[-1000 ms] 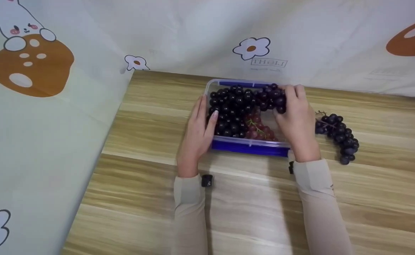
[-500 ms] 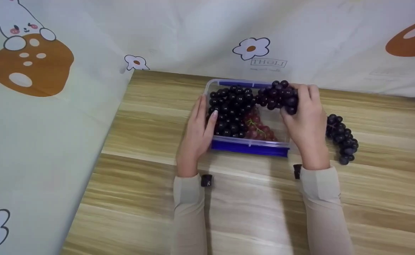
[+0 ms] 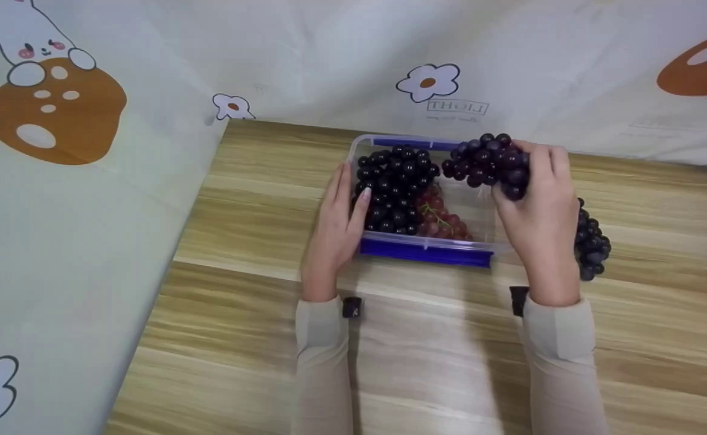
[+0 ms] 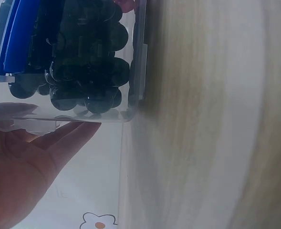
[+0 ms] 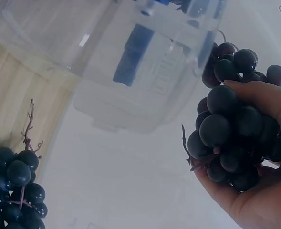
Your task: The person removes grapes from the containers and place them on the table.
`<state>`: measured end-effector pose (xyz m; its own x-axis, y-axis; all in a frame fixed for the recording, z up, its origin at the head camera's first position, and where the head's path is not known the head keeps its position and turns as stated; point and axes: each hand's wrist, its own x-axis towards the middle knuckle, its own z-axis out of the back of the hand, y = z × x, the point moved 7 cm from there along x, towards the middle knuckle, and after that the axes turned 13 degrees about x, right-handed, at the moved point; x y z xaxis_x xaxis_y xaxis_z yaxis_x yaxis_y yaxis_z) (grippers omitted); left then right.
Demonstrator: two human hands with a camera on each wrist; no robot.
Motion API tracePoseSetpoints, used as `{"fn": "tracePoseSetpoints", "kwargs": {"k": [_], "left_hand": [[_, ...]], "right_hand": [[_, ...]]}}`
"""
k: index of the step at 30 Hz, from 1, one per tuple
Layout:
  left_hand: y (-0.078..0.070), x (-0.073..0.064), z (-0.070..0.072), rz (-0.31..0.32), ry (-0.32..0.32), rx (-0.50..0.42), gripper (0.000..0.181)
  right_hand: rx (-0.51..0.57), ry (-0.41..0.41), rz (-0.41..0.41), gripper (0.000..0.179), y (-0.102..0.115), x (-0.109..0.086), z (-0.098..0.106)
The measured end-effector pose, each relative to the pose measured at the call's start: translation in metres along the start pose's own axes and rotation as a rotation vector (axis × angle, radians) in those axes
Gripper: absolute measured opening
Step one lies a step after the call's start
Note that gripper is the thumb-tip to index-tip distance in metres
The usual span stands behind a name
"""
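Observation:
A clear plastic box (image 3: pixel 480 211) with blue latches stands on the table. Inside it, a dark grape bunch (image 3: pixel 389 187) fills the left side, with a red grape bunch (image 3: pixel 441 214) beside it. My left hand (image 3: pixel 335 223) holds the box's left wall, fingers along the outside and thumb over the rim. In the left wrist view, my left hand (image 4: pixel 26 167) is against that wall. My right hand (image 3: pixel 543 205) grips another dark grape bunch (image 3: pixel 489 160) above the box's right rear corner. The right wrist view shows thumb and fingers around this grape bunch (image 5: pixel 231 138).
One more dark grape bunch (image 3: pixel 593 244) lies on the wooden table (image 3: pixel 425 338), right of the box and partly behind my right hand. A printed white cloth (image 3: pixel 329 66) hangs behind the table, and a similar sheet runs along the left.
My right hand has moved right and lifted the dark grape bunch from the box's inside to above its right rear rim. The left hand and box have stayed put.

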<state>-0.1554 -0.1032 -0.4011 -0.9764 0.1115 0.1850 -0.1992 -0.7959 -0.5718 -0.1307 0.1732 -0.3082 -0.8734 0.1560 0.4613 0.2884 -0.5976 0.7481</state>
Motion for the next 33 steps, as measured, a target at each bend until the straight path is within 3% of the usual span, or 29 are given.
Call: {"fn": "tracePoseSetpoints", "kwargs": {"k": [15,23,33], "left_hand": [[-0.001,0.001,0.0,-0.02,0.0,-0.014,0.067],[-0.001,0.001,0.0,-0.011,0.008,-0.03,0.067],[0.001,0.001,0.0,0.03,0.032,-0.034,0.069]], "right_hand": [[0.051,-0.11,0.0,0.045,0.0,-0.015,0.028],[0.074,-0.179,-0.026,0.048,-0.011,-0.024,0.04],[0.064,-0.195,-0.052,0.05,-0.013,-0.029,0.049]]}}
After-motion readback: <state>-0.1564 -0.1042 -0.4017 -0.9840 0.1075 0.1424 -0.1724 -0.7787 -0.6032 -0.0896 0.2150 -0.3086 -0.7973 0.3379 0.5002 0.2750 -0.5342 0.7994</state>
